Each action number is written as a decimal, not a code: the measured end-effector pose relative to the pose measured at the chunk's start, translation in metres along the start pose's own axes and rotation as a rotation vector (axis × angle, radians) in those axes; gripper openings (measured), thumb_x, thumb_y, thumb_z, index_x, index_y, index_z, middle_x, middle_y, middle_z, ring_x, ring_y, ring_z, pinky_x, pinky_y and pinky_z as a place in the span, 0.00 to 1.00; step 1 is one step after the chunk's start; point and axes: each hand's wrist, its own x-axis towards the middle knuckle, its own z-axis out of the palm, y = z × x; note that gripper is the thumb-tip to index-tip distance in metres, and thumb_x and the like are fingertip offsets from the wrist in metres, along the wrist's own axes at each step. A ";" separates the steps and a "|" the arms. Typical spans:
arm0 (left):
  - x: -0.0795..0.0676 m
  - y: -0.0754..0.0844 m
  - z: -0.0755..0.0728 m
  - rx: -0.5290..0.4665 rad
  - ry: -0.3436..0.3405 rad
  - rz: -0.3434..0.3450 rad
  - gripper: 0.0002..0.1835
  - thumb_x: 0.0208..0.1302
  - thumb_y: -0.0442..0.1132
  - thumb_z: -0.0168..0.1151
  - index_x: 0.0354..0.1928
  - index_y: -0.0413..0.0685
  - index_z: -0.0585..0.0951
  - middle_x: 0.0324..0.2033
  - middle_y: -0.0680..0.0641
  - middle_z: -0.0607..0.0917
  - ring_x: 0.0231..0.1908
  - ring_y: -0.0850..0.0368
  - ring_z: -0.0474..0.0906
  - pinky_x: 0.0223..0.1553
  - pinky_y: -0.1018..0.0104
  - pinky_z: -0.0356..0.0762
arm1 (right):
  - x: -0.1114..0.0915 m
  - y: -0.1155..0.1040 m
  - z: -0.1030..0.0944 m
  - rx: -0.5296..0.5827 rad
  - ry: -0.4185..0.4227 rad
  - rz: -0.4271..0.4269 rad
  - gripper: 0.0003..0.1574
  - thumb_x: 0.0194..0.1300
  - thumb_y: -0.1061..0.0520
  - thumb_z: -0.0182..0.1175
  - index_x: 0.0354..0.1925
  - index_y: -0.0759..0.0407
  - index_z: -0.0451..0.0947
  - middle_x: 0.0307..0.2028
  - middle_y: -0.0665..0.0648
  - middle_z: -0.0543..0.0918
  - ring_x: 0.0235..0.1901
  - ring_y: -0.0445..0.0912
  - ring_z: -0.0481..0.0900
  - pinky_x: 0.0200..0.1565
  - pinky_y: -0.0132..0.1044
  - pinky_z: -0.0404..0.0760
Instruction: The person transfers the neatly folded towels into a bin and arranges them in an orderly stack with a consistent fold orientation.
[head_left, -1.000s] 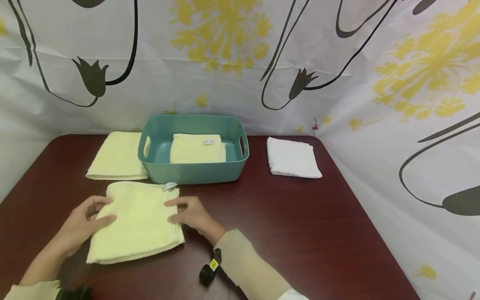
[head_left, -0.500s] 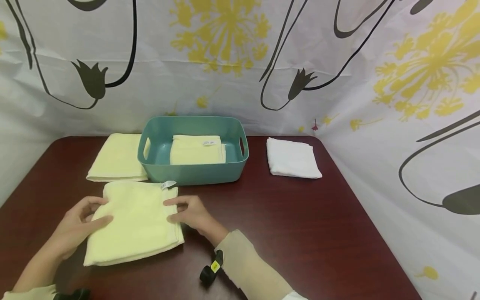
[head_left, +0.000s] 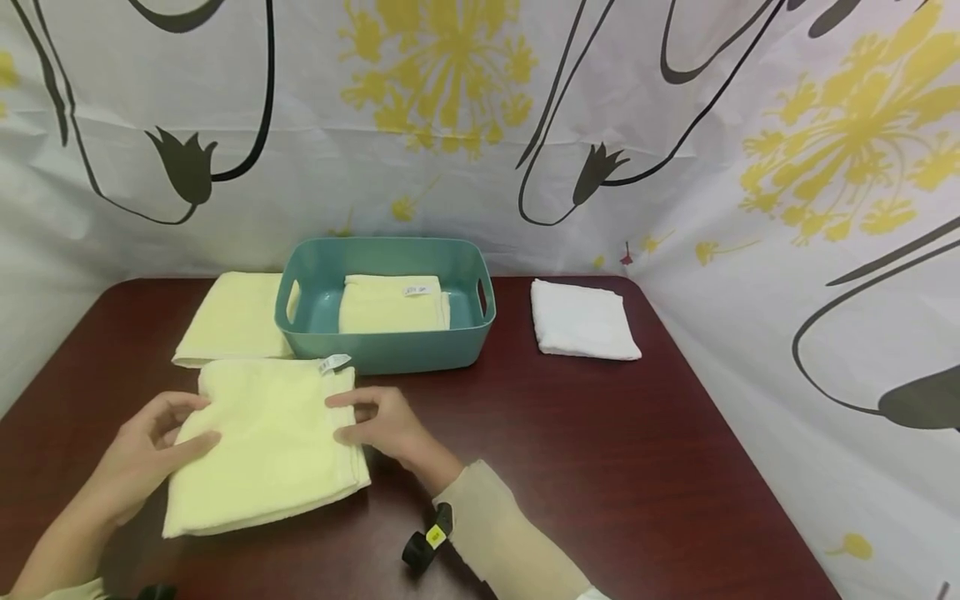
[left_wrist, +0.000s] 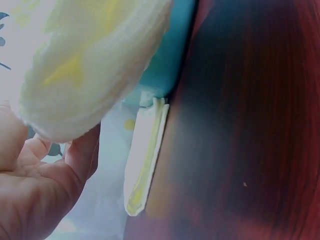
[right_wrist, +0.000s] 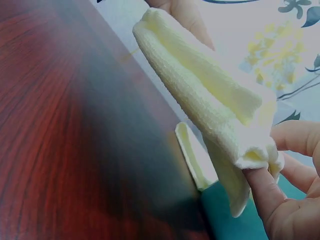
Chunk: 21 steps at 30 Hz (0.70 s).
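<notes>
A folded pale yellow towel point(head_left: 266, 450) with a white tag at its top right corner is held between both hands. My left hand point(head_left: 138, 458) pinches its left edge, thumb on top and fingers beneath. At the right edge, my right hand point(head_left: 393, 429) grips the folded layers the same way. Both wrist views show the towel point(right_wrist: 200, 95) raised off the table, its folded layers seen from the side. Its far edge overlaps the front of a teal basket point(head_left: 382, 354) in the head view.
Inside the basket lies a folded yellow towel point(head_left: 390, 308) with a tag. Another yellow towel point(head_left: 240, 317) is left of the basket, partly hidden behind it. A folded white towel point(head_left: 585, 321) lies at the back right of the dark red table point(head_left: 585, 467). Patterned cloth point(head_left: 450, 192) hangs behind.
The held towel's left side has shifted slightly left with my left hand, spreading it a little wider. My right hand has stayed nearly in place, and the head view has tilted slightly.
</notes>
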 end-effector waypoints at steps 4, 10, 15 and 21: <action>-0.001 0.007 -0.001 -0.020 0.006 0.004 0.21 0.58 0.24 0.58 0.48 0.56 0.72 0.41 0.58 0.73 0.31 0.66 0.77 0.23 0.67 0.76 | -0.001 -0.007 -0.001 -0.033 0.005 -0.021 0.21 0.48 0.73 0.65 0.44 0.65 0.82 0.30 0.51 0.81 0.24 0.38 0.75 0.28 0.29 0.76; -0.003 0.015 -0.004 -0.056 0.019 0.010 0.22 0.58 0.23 0.58 0.48 0.56 0.71 0.40 0.57 0.73 0.31 0.66 0.77 0.22 0.66 0.76 | -0.003 -0.017 -0.003 -0.090 -0.003 -0.053 0.21 0.48 0.71 0.66 0.44 0.63 0.82 0.30 0.49 0.79 0.25 0.38 0.72 0.27 0.28 0.75; -0.004 0.022 -0.005 -0.088 0.008 0.026 0.21 0.58 0.24 0.58 0.49 0.55 0.71 0.41 0.55 0.73 0.32 0.66 0.78 0.23 0.66 0.77 | -0.005 -0.025 -0.006 -0.139 -0.012 -0.078 0.21 0.48 0.70 0.66 0.45 0.63 0.82 0.30 0.50 0.77 0.24 0.38 0.71 0.26 0.27 0.73; -0.006 0.027 -0.005 -0.072 0.008 0.048 0.22 0.58 0.24 0.59 0.51 0.53 0.70 0.43 0.54 0.72 0.33 0.66 0.78 0.23 0.65 0.78 | -0.007 -0.032 -0.008 -0.127 -0.024 -0.075 0.21 0.50 0.70 0.66 0.45 0.62 0.81 0.34 0.49 0.77 0.27 0.37 0.74 0.29 0.29 0.76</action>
